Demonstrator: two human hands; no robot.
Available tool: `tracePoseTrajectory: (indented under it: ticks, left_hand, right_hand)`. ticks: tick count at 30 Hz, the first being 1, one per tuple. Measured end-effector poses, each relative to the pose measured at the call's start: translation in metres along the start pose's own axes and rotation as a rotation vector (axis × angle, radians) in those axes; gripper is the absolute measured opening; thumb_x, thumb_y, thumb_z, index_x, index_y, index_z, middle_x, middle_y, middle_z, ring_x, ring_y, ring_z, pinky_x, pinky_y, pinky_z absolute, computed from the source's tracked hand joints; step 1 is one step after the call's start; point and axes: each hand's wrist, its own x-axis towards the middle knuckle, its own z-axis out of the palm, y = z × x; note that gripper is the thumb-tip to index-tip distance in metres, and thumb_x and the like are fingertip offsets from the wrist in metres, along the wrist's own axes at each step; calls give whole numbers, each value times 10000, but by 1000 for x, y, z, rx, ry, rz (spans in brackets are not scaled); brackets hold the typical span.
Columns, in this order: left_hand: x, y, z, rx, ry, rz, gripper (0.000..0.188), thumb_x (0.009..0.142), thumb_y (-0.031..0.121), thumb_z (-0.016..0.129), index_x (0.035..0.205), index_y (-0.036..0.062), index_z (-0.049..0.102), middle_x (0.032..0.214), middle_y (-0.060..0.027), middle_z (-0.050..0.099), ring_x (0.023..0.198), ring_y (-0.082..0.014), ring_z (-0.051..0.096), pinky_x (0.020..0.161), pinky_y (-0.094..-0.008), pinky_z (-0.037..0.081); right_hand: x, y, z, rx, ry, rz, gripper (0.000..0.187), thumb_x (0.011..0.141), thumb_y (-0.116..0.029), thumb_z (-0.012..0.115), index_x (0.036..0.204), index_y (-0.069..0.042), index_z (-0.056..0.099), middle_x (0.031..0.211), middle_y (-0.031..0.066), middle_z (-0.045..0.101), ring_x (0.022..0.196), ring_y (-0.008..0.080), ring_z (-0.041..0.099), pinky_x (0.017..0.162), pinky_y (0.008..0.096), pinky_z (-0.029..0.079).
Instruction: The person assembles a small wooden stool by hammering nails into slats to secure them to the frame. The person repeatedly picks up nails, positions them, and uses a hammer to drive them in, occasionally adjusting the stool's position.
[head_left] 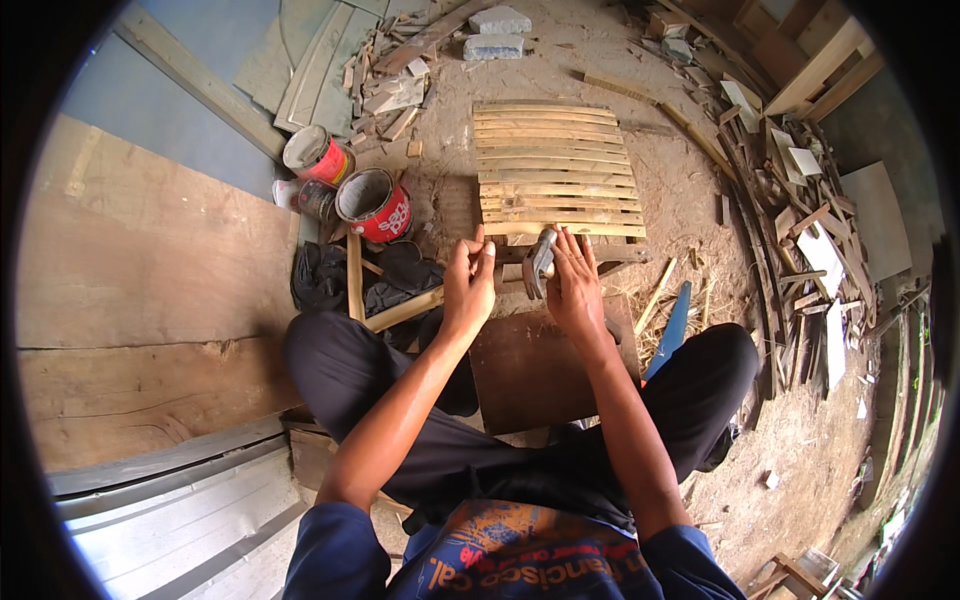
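We see pale yellow-tan on the slatted panel (pixel 555 172), striped by dark gaps, some slats browner with knots. Hammer head (pixel 540 262): grey metal, with shine. Front bucket (pixel 378 212): red, white lettering, greyish inside. The can (pixel 322 155) behind it: red and white, with a yellow patch. Saw blade (pixel 670 332): solid blue. We have dark brown on the board (pixel 535 375), near-black trousers (pixel 350 370), and a navy shirt (pixel 550 545) with orange and red print. Floor (pixel 800 490): dusty brown. Blocks (pixel 493 47): light grey. Big plywood sheet (pixel 150 250): tan, streaky grain. Ribbed sheet (pixel 180 530): silvery white.
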Motion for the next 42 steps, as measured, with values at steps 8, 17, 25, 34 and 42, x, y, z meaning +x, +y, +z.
tracePoseTrajectory:
  ticks: [8, 17, 25, 34, 42]
  left_hand:
    - [-2, 2, 4, -110, 35, 0, 166, 1003, 96, 565, 865, 30, 501, 1055, -43, 664, 748, -5, 409, 705, -187, 378]
    - [30, 17, -19, -10, 55, 94, 204, 947, 169, 675, 1038, -12, 694, 1090, -96, 714, 934, -94, 653, 787, -240, 517]
    - [52, -5, -14, -140, 82, 133, 203, 929, 131, 696, 1058, -25, 711, 923, -54, 732, 831, -71, 656, 740, -220, 513]
    - [53, -8, -10, 17, -17, 57, 221, 909, 153, 717, 1039, -25, 722, 892, -57, 735, 754, -57, 620, 669, -221, 487]
    - [54, -12, -14, 150, -8, 114, 239, 897, 181, 724, 1012, -28, 721, 893, -96, 737, 757, -119, 640, 699, -275, 507]
  right_hand:
    - [-2, 2, 2, 15, 30, -1, 533, 752, 90, 513, 1284, 53, 514, 1438, 227, 478, 1398, 341, 393, 1193, 500, 254]
    - [-2, 0, 1, 5, 45, 20, 400, 854, 42, 486, 1250, 78, 527, 1394, 232, 520, 1380, 327, 421, 1187, 495, 267]
    - [-3, 4, 5, 30, 70, -22, 497, 763, 95, 528, 1258, 120, 489, 1353, 272, 530, 1364, 363, 432, 1187, 511, 268]
    - [-5, 7, 7, 27, 95, -36, 505, 753, 106, 529, 1256, 123, 484, 1340, 285, 533, 1355, 374, 439, 1177, 522, 286]
    - [-4, 6, 9, 17, 98, -11, 401, 814, 58, 495, 1210, 105, 537, 1349, 259, 544, 1359, 336, 446, 1183, 495, 278]
